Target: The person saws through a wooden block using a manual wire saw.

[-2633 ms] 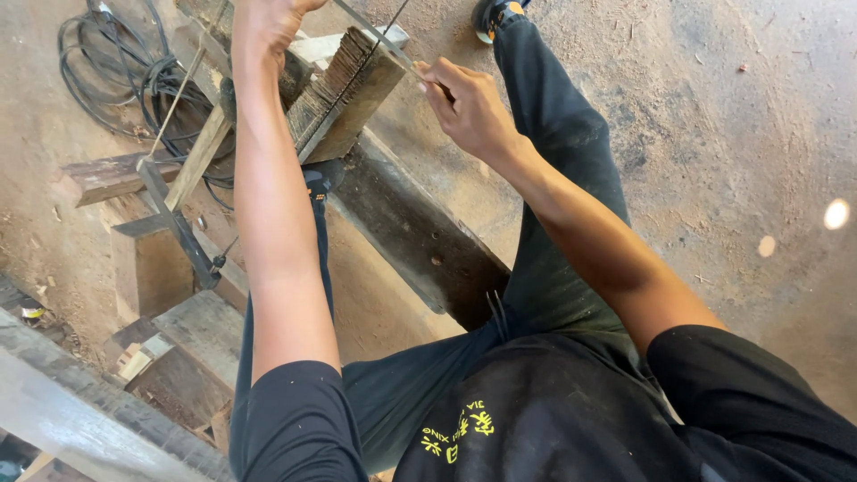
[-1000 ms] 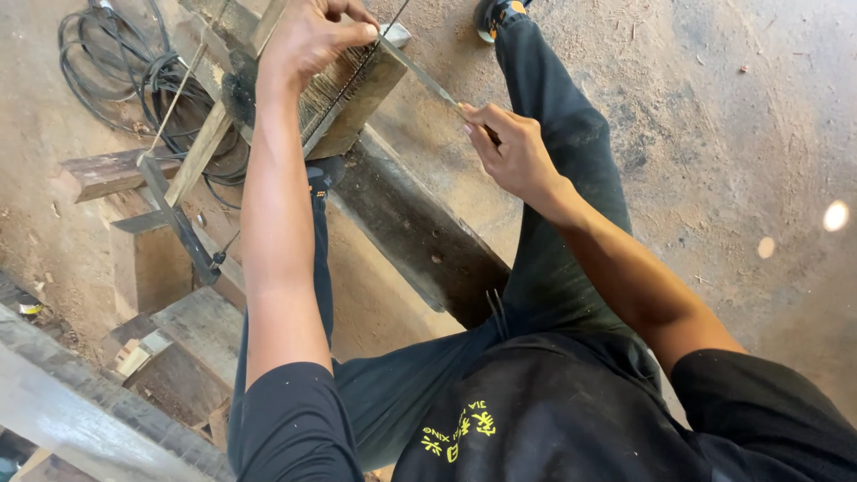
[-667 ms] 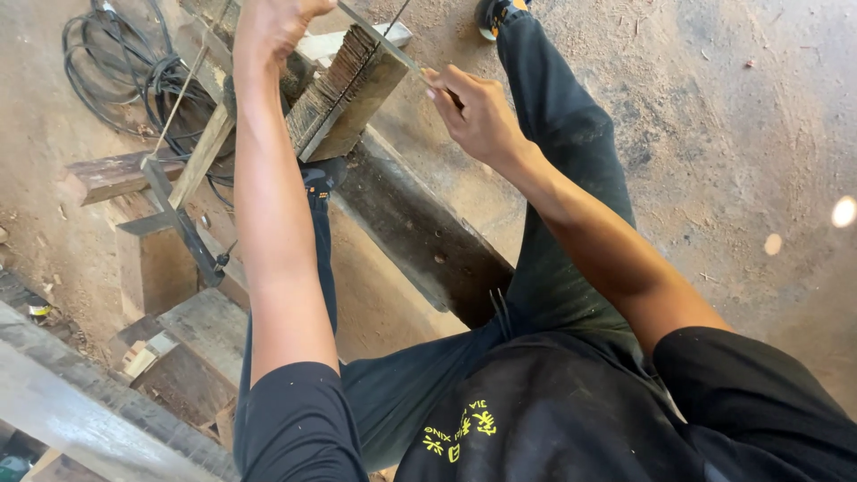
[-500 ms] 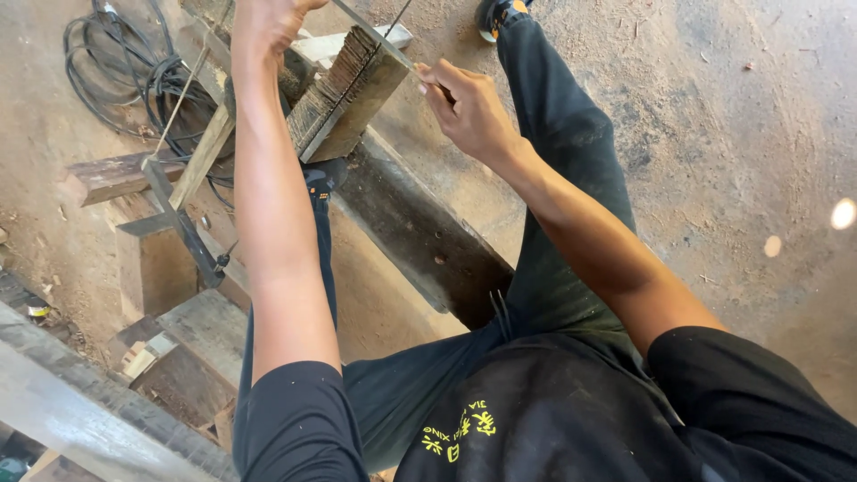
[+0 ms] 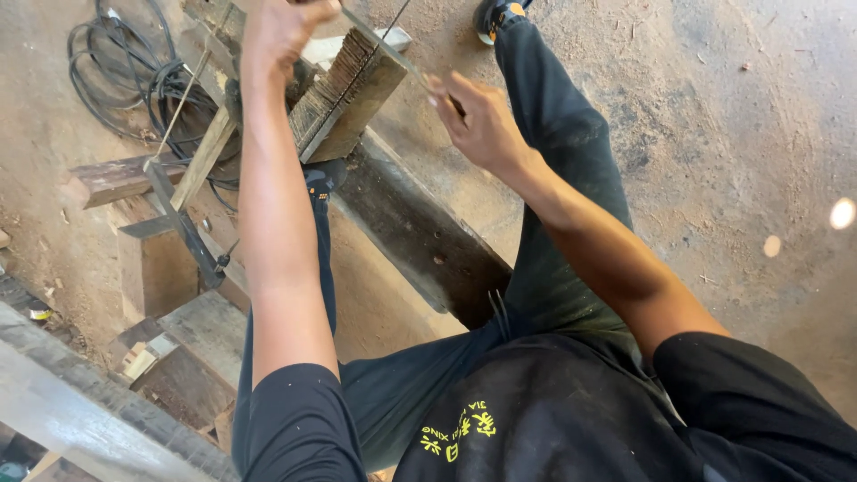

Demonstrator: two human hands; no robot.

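Overhead, reaching up and away with the left hand (image 5: pixel 284 34), fingers curled and closed at the top end of a weathered, rectangular grey-brown wooden block (image 5: pixel 350 96) with fine dark ridges along its upper face — exactly what is being clutched there cannot be told, the frame edge cutting it off. Pinching with the right hand (image 5: pixel 480 125), thumb and fingertips shut on a thin, dark, straight metal rod (image 5: pixel 393 49), gripping near its lower end.

Running up and leftward from that pinch, the rod's long axis slanting diagonally, far end pointing toward the left hand and crossing just above the block's upper corner; touching the ridged face or merely passing over it — cannot tell. Lying just left of the right grip, the block itself, long axis tilting down-left, lower end resting against a long dark timber beam (image 5: pixel 420 241) that stretches back toward the body.

Judging progress: seemingly somewhere in the middle of working the rod against the block, both hands committed, nothing laid aside as finished; how much is remaining cannot be read from this view.

Farther left of the left arm, sitting on the dusty ground: a coil of black cable (image 5: pixel 134 76) and a rough frame of pale wooden slats (image 5: pixel 201 165).
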